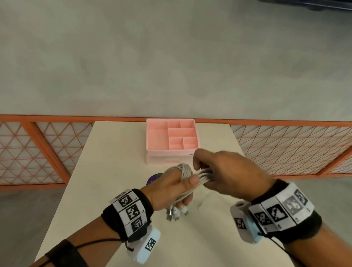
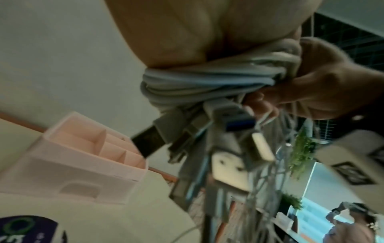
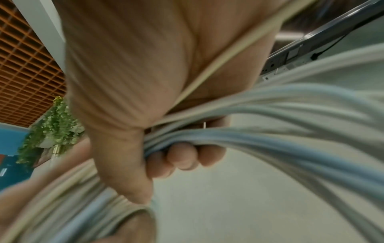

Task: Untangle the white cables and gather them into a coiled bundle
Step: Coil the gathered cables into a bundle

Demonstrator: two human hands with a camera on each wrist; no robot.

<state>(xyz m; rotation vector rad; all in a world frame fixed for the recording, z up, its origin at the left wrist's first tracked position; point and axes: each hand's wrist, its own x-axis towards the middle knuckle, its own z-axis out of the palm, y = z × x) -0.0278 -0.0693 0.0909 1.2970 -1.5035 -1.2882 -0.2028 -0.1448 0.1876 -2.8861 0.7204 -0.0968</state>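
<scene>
A bundle of white cables (image 1: 185, 172) hangs above the middle of the cream table (image 1: 109, 170), held between both hands. My left hand (image 1: 172, 187) grips the gathered strands, thumb pressed on top, and several plug ends (image 1: 174, 213) dangle below its fingers. My right hand (image 1: 220, 174) curls round the strands just to the right of it. In the left wrist view the cables (image 2: 207, 82) wrap round the hand and USB plugs (image 2: 234, 118) hang down. The right wrist view shows cables (image 3: 259, 125) running through the curled fingers (image 3: 182, 157).
A pink compartment organiser (image 1: 171, 140) stands at the table's far edge, just beyond the hands. A purple round object (image 1: 154, 178) lies on the table, partly hidden by my left hand. An orange lattice railing (image 1: 296, 149) runs behind the table.
</scene>
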